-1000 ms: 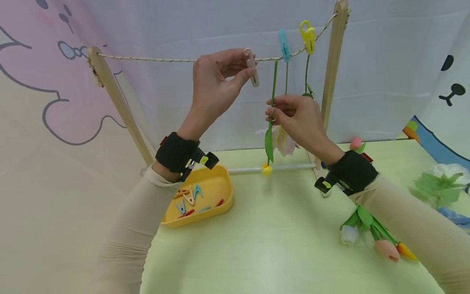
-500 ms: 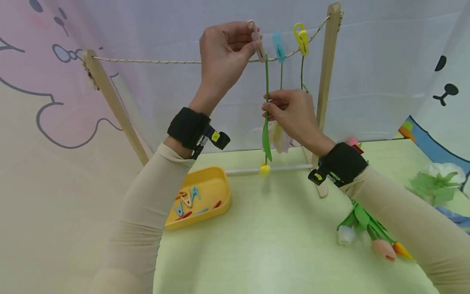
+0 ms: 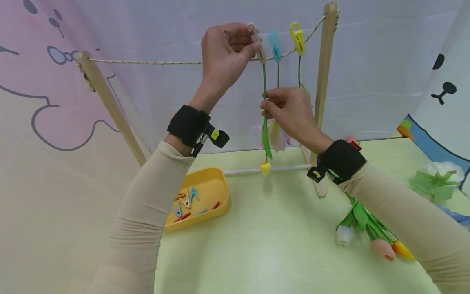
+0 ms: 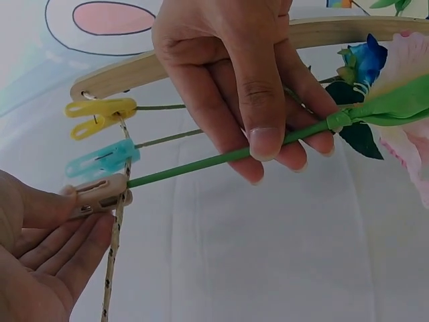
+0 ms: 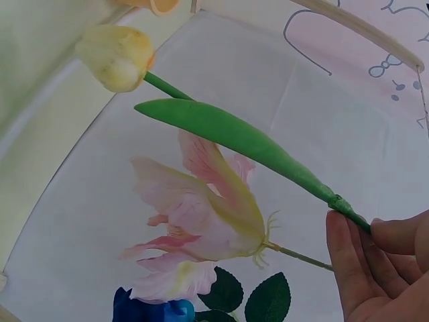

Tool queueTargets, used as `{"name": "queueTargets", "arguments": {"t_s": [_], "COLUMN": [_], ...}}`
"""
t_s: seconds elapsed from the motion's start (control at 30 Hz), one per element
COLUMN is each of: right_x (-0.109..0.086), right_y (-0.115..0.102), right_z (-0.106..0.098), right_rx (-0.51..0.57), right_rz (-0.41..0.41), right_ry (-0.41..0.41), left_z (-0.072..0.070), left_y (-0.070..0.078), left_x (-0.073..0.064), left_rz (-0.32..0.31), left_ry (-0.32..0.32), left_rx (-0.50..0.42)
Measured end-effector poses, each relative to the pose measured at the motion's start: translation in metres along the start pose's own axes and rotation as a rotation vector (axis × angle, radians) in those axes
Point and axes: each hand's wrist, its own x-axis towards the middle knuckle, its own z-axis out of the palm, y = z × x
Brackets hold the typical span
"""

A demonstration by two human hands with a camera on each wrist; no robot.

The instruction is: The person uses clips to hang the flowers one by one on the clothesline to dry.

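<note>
My left hand pinches a pale pink clothespin whose jaws sit over the patterned rope at the top end of a green stem. That stem belongs to a yellow artificial tulip, which hangs head down. Thumb and fingers of my right hand pinch the stem partway down, just above its leaf. Beside it on the rope, a blue clothespin and a yellow clothespin hold other stems. A large pink flower and a blue flower hang behind the tulip.
A wooden post and another post carry the rope. The yellow tray at left holds several clothespins. More tulips lie on the table at right, near a white flower. A white curtain hangs behind.
My left hand has moved up and slightly right, bringing the pink clothespin onto the rope at the stem's top. My right hand still pinches the tulip stem, shifted a little left in view.
</note>
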Motion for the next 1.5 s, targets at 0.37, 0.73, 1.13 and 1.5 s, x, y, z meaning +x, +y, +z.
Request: {"name": "queueTargets", "arguments": {"t_s": [0.37,0.73,1.13,1.5], "right_x": [0.005,0.001,-0.024,-0.054], "right_y": [-0.001,0.004,0.003,0.021], "right_z": [0.001,-0.003,-0.024,-0.046], "right_rx": [-0.004,-0.112,-0.254,-0.354], "right_rz": [0.018,-0.001,-0.123,-0.295], "right_ry": [-0.005,0.005,0.019,-0.089], "left_z": [-0.005,-0.005,-0.012,-0.023], "left_y": [0.01,-0.006,-0.005,-0.02], "left_x": [-0.005,-0.006,-0.031,-0.091], "left_rz": [-0.05,-0.045,0.059,0.304], "left_ry": [-0.054,-0.14,0.015,0.074], "left_rx": [0.007,0.029,0.138,0.172]}}
